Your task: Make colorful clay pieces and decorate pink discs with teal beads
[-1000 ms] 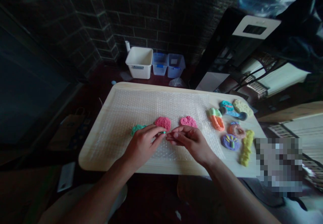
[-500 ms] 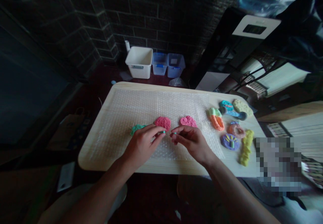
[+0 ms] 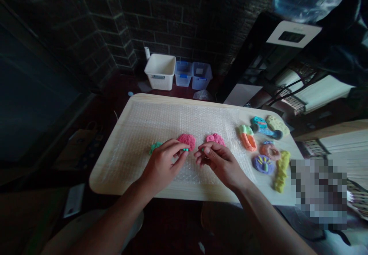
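My left hand pinches a small piece of green modelling clay between thumb and fingertips. Facing it, a short gap away, my right hand is closed with its thumb against the forefinger on a tiny green bit of clay, mostly hidden. Just beyond the fingers a pink clay lump lies on the bubble wrap. A second pink clay piece, with small round bumps, sits behind my right hand. Partly covered by my left hand is a larger green clay lump.
On the right of the wooden table lie several clay shapes: an orange and green one, a purple disc, a yellow strip, a brown ring and a grey-blue bone shape. Bins stand beyond on the floor.
A green bit came into sight in my right fingertips half a second ago; now it sits deeper between thumb and forefinger. My right hand has shifted slightly right. The left keeps its pinch.
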Motion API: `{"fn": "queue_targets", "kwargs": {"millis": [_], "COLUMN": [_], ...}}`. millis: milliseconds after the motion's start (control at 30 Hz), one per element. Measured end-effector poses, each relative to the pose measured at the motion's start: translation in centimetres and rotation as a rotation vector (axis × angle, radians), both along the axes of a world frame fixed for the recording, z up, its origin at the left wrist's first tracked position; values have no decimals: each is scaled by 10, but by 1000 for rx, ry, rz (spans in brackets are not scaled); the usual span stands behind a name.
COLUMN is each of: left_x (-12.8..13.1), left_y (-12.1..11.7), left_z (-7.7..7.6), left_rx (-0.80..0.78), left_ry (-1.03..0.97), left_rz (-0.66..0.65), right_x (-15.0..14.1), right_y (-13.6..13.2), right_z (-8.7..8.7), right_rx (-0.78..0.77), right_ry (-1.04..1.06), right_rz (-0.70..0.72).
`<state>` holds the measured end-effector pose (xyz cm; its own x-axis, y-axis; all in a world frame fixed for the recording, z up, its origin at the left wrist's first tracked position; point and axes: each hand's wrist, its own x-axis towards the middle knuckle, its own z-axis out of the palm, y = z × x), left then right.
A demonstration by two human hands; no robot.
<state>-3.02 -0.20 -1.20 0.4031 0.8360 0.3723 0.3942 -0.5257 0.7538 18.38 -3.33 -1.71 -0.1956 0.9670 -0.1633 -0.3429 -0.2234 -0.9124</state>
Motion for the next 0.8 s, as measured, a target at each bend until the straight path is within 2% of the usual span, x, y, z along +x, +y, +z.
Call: {"fn": "queue_targets", "kwargs": {"millis": [100, 267, 500, 800], "left_x": [1, 2, 3, 3], "left_y": [-1, -3, -5, -4], "left_z": [0, -4, -2, -1], "left_rx": [-42, -95, -85, -94], "left_ry": [-45, -99, -124, -118], "left_rz": [-7, -4, -15, -50], "right_x": [1, -1, -4, -7], "right_y": [0, 0, -3, -3], "right_z": [-3, -6, -1, -3], "right_rx": [44, 58, 105, 158], "right_ry": [-100, -107, -262, -221], "right_rz": [-41, -58, -88, -60]}}
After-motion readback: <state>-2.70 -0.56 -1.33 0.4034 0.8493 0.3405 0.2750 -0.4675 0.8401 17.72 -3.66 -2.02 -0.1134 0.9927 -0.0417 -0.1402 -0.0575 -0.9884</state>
